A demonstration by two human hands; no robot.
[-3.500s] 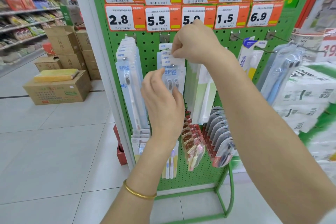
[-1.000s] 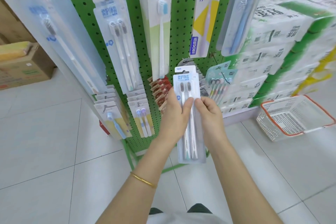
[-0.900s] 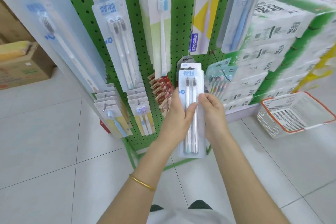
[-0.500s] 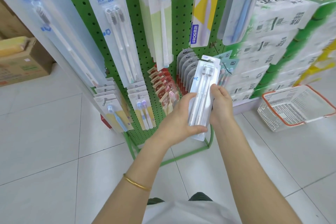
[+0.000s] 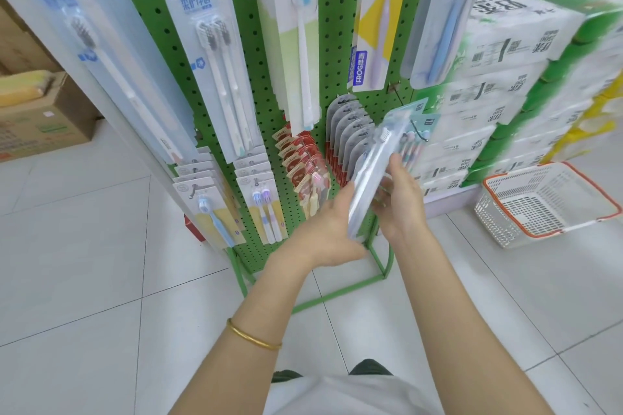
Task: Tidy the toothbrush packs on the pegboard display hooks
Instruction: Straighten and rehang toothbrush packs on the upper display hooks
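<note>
Head view: clutching one toothbrush pack with left hand and right hand, each grip clamped on its long edges. Held tilted, just before the hanging packs at the lower right of the green pegboard.

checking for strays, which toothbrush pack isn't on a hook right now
The clear pack tilted edge-on between the left hand and right hand; the other packs in view hang on the pegboard.
</note>
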